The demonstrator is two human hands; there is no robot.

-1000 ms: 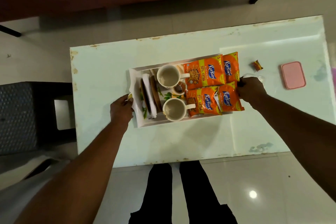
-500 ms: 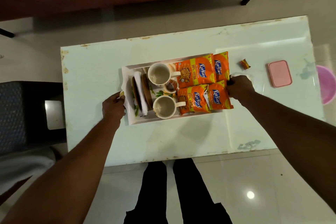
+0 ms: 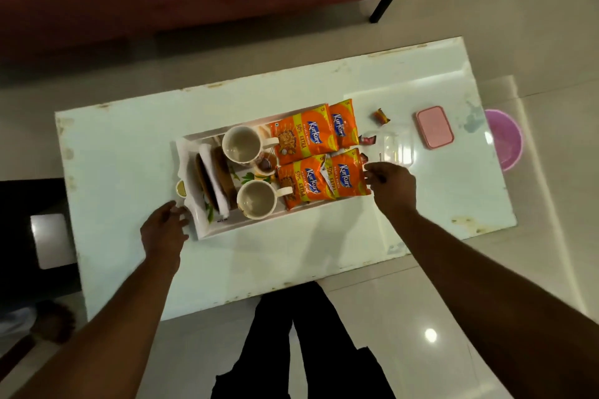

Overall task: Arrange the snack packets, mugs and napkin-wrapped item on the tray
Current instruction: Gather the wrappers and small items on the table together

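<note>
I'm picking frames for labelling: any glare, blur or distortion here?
Head view: ceiling-light glare on the floor and table; wide-angle bending of the table edges; left hand slightly motion-blurred; snack packets print stays legible; overall dim.

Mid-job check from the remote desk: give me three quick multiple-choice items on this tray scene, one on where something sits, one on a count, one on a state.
1. Where is the pink lid?
A. on the tray
B. on the table, right of the tray
C. on the floor

2. How many orange snack packets lie on the tray?
A. two
B. four
C. six

3. What state are the two mugs in?
A. upright, mouths up
B. lying on their sides
C. stacked

Answers:
1 B, it lies on the bare table top beyond the packets.
2 B, two far packets and two near ones.
3 A, the far mug and near mug both show round open mouths.
</note>
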